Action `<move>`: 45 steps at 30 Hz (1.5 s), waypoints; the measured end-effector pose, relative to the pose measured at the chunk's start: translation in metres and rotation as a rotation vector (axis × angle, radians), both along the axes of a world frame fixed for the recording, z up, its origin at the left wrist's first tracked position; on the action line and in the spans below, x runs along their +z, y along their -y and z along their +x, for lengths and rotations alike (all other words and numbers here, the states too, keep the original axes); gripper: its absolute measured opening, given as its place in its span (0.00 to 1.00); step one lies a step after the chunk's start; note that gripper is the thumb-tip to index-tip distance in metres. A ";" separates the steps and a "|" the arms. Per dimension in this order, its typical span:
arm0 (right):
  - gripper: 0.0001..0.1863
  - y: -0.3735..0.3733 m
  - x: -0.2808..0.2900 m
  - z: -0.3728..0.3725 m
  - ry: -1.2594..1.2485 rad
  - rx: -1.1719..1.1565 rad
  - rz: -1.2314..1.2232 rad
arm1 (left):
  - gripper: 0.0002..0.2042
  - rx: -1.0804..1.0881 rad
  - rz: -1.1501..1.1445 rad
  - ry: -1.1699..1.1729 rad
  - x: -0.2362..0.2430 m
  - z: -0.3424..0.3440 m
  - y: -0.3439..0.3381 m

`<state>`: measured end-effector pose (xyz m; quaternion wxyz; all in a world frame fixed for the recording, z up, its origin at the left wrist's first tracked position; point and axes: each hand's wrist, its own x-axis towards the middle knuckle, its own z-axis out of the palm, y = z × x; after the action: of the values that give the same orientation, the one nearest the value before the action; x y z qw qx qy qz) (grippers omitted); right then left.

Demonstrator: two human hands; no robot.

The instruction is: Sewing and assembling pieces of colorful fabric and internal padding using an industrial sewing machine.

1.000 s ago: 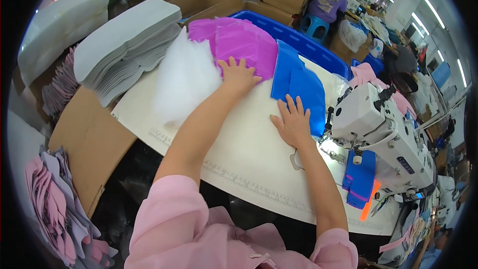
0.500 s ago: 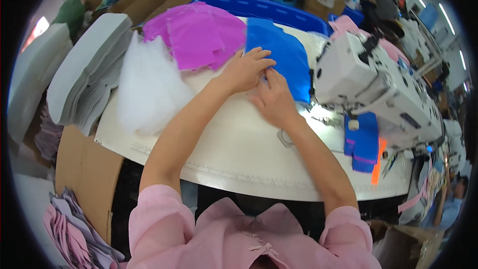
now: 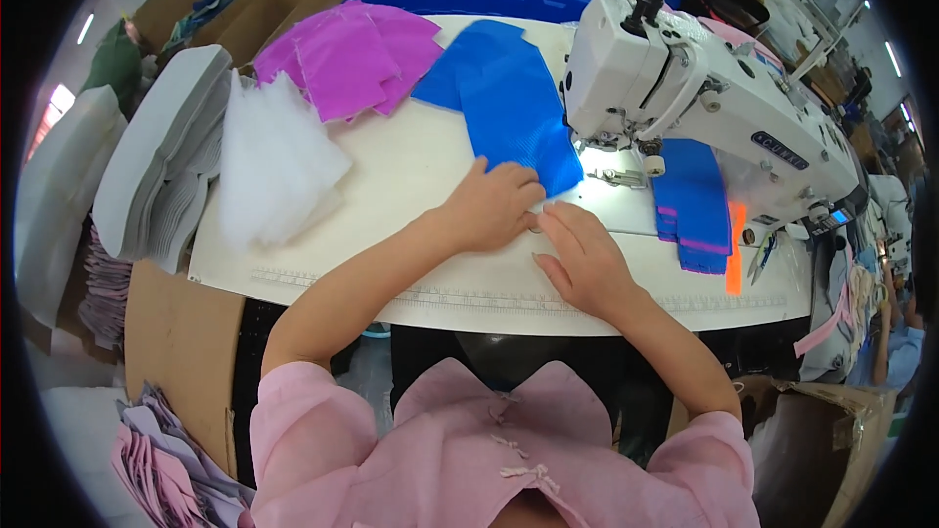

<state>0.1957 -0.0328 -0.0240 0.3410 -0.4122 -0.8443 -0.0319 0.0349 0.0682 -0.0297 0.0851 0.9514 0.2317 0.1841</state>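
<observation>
A blue fabric piece [image 3: 518, 117] lies slanting across the white table, overlapping another blue piece [image 3: 440, 68]. Its near end reaches beside the sewing machine [image 3: 675, 88]. My left hand [image 3: 494, 207] is at that near edge, fingers bent and closed on the fabric; the exact grip is partly hidden. Just to its right, my right hand [image 3: 595, 264] has its thumb apart from fairly straight fingers. Those fingertips meet my left fingertips by the fabric's corner, and I see nothing held between thumb and fingers.
Purple fabric pieces [image 3: 347, 59] and white wadding [image 3: 274, 161] lie left, beside stacked pale padding [image 3: 161, 147]. Right of the needle area are stacked blue pieces [image 3: 694, 205], an orange strip [image 3: 736, 249] and small scissors [image 3: 761, 259]. A blue tray [image 3: 469, 0] borders the back.
Both hands have come nearer to me, and a blue piece now extends toward me over the other blue material. The whole view has shifted too.
</observation>
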 end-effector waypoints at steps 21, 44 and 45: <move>0.13 -0.042 -0.012 -0.015 0.003 0.308 -0.071 | 0.31 0.509 -0.202 -0.411 0.030 0.037 -0.164; 0.12 -0.045 -0.020 -0.016 -0.033 0.187 -0.078 | 0.16 0.900 -0.041 -0.205 0.025 -0.058 -0.163; 0.12 -0.044 -0.018 -0.013 -0.028 0.179 -0.077 | 0.14 0.847 -0.035 -0.118 0.034 -0.056 -0.161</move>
<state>0.1823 0.0110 -0.0421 0.3382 -0.3483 -0.8734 0.0372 -0.0212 0.2289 0.0046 0.0045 0.7796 0.6095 0.1439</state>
